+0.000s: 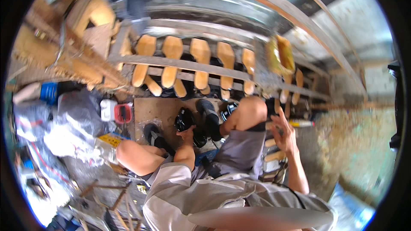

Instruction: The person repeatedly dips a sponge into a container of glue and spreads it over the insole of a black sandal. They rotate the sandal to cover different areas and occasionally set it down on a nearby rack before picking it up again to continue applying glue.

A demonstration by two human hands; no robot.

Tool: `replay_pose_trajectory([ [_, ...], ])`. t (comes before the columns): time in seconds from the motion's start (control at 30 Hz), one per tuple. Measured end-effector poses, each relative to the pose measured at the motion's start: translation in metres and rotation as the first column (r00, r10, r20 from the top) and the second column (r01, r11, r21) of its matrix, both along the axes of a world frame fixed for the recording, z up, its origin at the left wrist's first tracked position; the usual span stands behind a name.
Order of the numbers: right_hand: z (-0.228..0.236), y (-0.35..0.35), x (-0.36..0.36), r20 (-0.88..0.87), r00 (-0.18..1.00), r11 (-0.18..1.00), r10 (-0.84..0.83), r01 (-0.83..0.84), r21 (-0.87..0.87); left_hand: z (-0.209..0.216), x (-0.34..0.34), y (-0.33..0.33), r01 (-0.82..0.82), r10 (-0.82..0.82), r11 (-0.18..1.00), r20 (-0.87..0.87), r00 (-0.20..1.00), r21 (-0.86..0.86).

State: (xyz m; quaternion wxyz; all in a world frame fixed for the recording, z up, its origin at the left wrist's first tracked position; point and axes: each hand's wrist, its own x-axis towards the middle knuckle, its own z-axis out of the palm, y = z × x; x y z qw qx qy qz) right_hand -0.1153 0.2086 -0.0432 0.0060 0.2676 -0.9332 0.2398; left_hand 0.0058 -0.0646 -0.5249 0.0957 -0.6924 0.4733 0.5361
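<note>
Between my feet, my left hand (187, 133) is closed on the near end of a glossy black shoe (184, 119). It is held low over a brown board (145, 106). Another dark, shiny piece (199, 139) lies just right of that hand, its kind unclear. My right hand (283, 133) is raised beyond my right knee, fingers apart, nothing visible in it. Close by it are several tan sole-shaped pieces (274, 157). One more shiny black piece (230, 109) is partly hidden behind my right knee.
Ahead runs a wooden rack (184, 63) with several tan soles (200, 50). A yellow container (280, 54) stands at its right. Left of the board are a red tub (123, 113), a white container (108, 110) and plastic bags (79, 111). A metal tin (105, 149) is by my left knee.
</note>
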Motion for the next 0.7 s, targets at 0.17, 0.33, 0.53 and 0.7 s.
replay_pose_trajectory([
  [0.17,-0.003,-0.005,0.01,-0.031,0.997,0.988,0.068,-0.072,-0.137,0.011,-0.011,-0.014,-0.09,0.125,0.983,-0.225,0.966,0.159],
  [0.33,-0.027,-0.039,0.02,0.007,0.938,0.855,0.346,-0.313,-0.414,0.181,-0.013,-0.046,0.151,0.12,0.918,-0.618,0.777,0.367],
  [0.53,-0.035,-0.116,0.05,0.283,0.719,0.593,0.635,-0.218,-0.775,0.393,0.04,-0.025,0.088,0.01,0.996,-0.983,0.182,0.026],
  [0.7,-0.023,-0.124,0.076,0.246,0.771,0.653,0.587,-0.27,-0.708,0.422,0.035,0.014,-0.036,0.03,0.999,-0.997,-0.069,0.033],
])
